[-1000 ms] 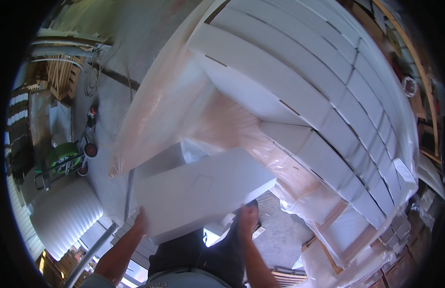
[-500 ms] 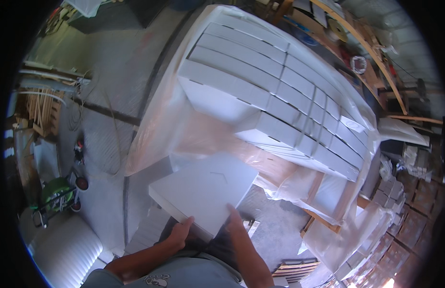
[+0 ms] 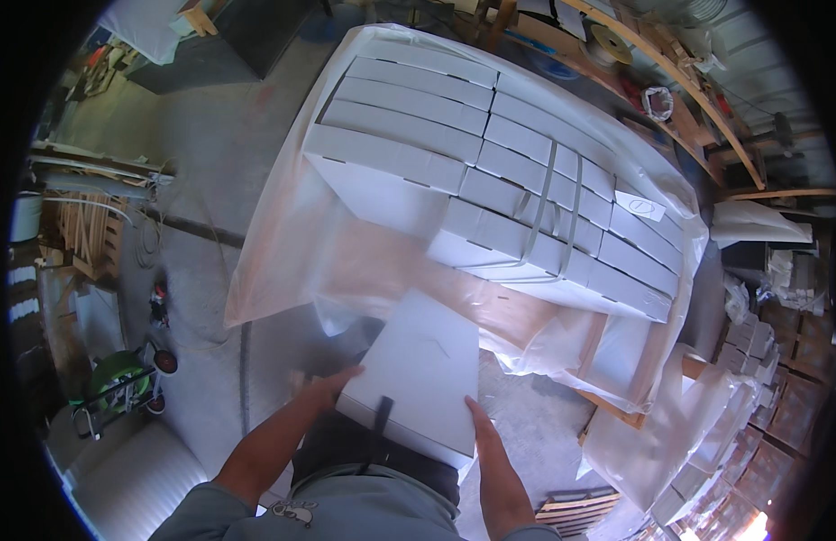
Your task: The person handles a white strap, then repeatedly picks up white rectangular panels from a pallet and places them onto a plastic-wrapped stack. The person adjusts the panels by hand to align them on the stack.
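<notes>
Change: the white carton [image 3: 422,374] has come lower and closer to the body since the earlier frame, clear of the stack.
Left hand [image 3: 332,389]: at 7 o'clock of the carton, fingers spread flat against its left edge.
Right hand [image 3: 484,433]: at 5 o'clock, fingers together along the right side.
Stack: wrapped pallet of white cartons [image 3: 508,171] at 12 o'clock, banded with straps [image 3: 546,185].
Floor: green wheeled cart [image 3: 120,379] at 9 o'clock.

I hold a white box [image 3: 425,379] between my left hand [image 3: 329,389] and right hand [image 3: 486,444], near the wrapped stack [image 3: 490,171].
</notes>
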`<state>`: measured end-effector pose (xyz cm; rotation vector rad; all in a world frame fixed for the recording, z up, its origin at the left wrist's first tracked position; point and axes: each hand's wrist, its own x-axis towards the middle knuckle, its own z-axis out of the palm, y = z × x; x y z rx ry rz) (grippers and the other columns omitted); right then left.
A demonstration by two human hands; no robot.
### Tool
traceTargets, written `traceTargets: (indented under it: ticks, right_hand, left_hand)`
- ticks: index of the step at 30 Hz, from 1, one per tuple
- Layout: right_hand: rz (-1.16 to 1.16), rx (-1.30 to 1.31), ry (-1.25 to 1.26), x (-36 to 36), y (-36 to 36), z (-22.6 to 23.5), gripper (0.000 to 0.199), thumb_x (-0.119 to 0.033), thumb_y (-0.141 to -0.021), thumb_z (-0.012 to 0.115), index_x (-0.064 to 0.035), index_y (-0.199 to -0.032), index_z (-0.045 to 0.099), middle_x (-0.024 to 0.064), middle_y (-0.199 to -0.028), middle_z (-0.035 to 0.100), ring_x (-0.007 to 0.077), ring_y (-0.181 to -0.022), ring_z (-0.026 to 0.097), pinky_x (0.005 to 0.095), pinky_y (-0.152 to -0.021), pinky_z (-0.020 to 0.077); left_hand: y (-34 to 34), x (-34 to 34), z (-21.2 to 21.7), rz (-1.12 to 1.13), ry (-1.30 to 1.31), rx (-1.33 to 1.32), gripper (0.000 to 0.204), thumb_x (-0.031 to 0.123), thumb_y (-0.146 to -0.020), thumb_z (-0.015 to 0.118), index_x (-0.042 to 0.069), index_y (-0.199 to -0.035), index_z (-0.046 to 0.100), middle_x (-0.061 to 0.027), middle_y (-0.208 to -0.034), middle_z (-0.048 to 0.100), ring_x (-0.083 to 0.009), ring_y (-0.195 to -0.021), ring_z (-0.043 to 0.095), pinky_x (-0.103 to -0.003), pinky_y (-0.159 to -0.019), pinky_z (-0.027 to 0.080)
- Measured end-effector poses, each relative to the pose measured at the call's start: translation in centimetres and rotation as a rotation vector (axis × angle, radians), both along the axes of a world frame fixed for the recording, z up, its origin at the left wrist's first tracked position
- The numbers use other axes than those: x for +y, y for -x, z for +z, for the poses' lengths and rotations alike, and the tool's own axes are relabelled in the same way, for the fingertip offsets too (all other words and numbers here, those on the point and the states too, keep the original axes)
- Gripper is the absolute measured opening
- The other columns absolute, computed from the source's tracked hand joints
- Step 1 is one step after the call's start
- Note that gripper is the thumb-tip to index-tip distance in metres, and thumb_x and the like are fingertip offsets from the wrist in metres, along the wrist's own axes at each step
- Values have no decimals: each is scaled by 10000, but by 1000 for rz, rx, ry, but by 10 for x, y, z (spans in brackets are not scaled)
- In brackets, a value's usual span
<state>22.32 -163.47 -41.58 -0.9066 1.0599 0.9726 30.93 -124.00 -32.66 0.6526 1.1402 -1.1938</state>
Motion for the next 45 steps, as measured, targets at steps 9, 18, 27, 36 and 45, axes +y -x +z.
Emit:
traceTargets:
  ticks: [9, 18, 27, 36, 45]
  right_hand:
    - [42, 62, -47, -34, 16, -51, 660, -498, -963, 455, 35, -1352, 443, 174, -1248, 584, 287, -1139, 568, 366, -996, 436]
    - [356, -16, 166, -35, -1, -55, 675, -530, -963, 440, 25, -1347, 471, 165, -1272, 577, 276, -1149, 559, 360, -1004, 418]
    - [568, 17, 311, -5, -37, -39, 677, -536, -959, 448, 21, -1341, 495, 154, -1282, 575, 255, -1133, 560, 361, -998, 408]
    - [658, -13, 269, 77, -108, 0, 676, -527, -953, 466, 25, -1344, 488, 151, -1263, 584, 256, -1111, 565, 369, -978, 418]
    - [811, -109, 256, 171, -166, 13, 728, -562, -947, 415, 38, -1354, 478, 193, -1287, 566, 285, -1169, 536, 376, -1025, 375]
  left_hand:
    - [-26, -31, 18, -67, 63, -84, 477, 298, -969, 487, -30, -1316, 471, -185, -1206, 611, -275, -1043, 638, -399, -945, 509]
    - [-15, -24, -26, 62, 139, -74, 449, 257, -959, 505, -39, -1296, 483, -186, -1182, 615, -281, -1014, 639, -397, -905, 525]
    - [-20, 27, -54, 155, 203, -71, 401, 290, -949, 504, -14, -1208, 538, -163, -1051, 661, -270, -898, 667, -394, -843, 540]
    - [-1, 95, -40, 288, 60, -86, 425, 348, -908, 536, 5, -1156, 567, -154, -969, 678, -285, -811, 671, -422, -802, 538]
    - [11, 146, -28, 332, -137, -224, 531, 353, -924, 526, -53, -1264, 489, -198, -1087, 636, -281, -951, 654, -390, -873, 525]
